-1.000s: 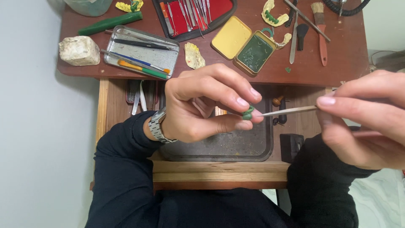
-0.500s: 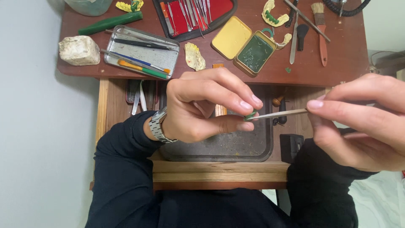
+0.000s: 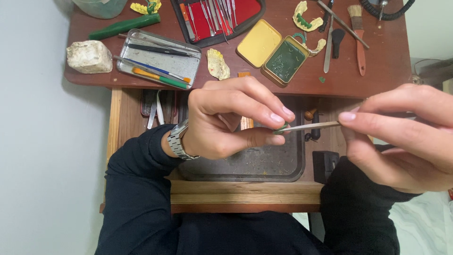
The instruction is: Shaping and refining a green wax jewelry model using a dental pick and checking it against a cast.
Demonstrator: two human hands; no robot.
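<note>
My left hand (image 3: 231,120), with a metal watch (image 3: 178,140) on the wrist, pinches a small green wax piece (image 3: 281,127) between thumb and fingertips. My right hand (image 3: 401,134) grips a thin metal carving tool (image 3: 311,126) whose tip touches the green piece. Both hands hover over a dark metal tray (image 3: 245,165) set in an open wooden drawer. Most of the green piece is hidden by my fingers.
On the brown desk (image 3: 377,71) lie an open yellow tin of green wax (image 3: 285,60), a red case of instruments (image 3: 217,14), a metal tray of tools (image 3: 158,59), yellow dental casts (image 3: 218,63), a white stone block (image 3: 88,56), a green stick (image 3: 125,26) and a brush (image 3: 358,33).
My right hand has shifted slightly left and down with the tool, whose tip now meets the green piece. My left hand has barely moved.
</note>
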